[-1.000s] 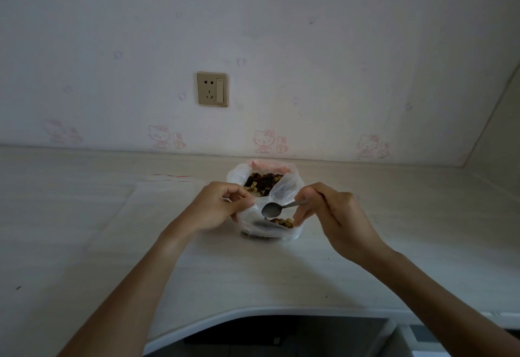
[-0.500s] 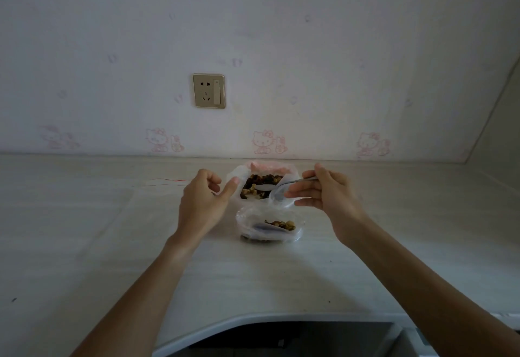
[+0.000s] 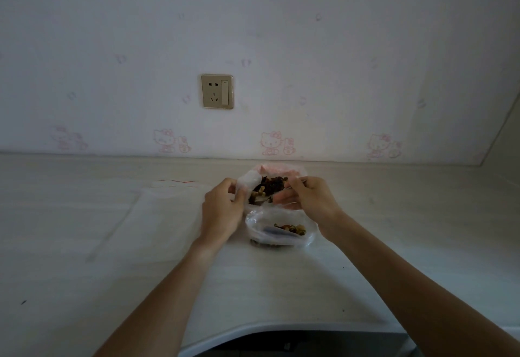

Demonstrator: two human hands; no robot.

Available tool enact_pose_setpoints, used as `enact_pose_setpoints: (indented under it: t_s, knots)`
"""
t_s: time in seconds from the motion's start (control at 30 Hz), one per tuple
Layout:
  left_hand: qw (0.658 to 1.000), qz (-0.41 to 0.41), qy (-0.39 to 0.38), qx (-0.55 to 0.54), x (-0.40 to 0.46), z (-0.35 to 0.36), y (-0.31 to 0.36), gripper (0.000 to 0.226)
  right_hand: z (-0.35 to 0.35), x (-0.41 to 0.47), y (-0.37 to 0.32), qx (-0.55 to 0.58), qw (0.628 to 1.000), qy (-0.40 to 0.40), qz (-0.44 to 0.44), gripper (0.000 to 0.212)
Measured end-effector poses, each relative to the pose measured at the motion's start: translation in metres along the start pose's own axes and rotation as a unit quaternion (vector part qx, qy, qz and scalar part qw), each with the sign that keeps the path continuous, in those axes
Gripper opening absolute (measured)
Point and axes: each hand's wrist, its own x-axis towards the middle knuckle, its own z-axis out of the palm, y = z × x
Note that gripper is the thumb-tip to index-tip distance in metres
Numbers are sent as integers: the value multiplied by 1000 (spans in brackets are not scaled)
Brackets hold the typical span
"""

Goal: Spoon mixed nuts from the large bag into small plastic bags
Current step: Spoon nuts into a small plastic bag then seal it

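Cartoon-cat wallpaper (image 3: pixel 274 143) behind large bag (image 3: pixel 277 171); no legible writing.

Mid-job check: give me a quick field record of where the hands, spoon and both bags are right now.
left hand: grips the near-left rim of the large bag, holding it open
right hand: holds the spoon, bowl down among the mixed nuts
small bag: on the counter nearer the person than the large bag, open, some nuts inside
spare bags: clear, flat, left of left hand
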Motion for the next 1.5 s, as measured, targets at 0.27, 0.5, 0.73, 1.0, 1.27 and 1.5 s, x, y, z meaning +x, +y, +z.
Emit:
enact_pose_setpoints:
  t_s: [0.27, 0.5, 0.73, 1.0, 1.27, 1.5]
  knots:
    - [996, -20, 5, -91, 2, 1, 2, 14, 4, 12, 0, 68, 996, 25, 61, 27]
    - [995, -1, 9, -102, 1, 4, 3, 14, 2, 11, -5, 94, 991, 19, 89, 23]
    - [996, 13, 7, -94, 2, 4, -1, 12, -1, 4, -7, 135, 986, 23, 92, 25]
    - [995, 9, 12, -95, 3, 6, -1, 12, -7, 6, -4, 163, 981, 24, 105, 27]
    - [995, -4, 15, -100, 2, 0, 2, 18, -28, -1, -5, 163, 981, 41, 100, 29]
    - [996, -23, 27, -85, 2, -5, 1, 28, -47, -8, -11, 173, 980, 47, 86, 30]
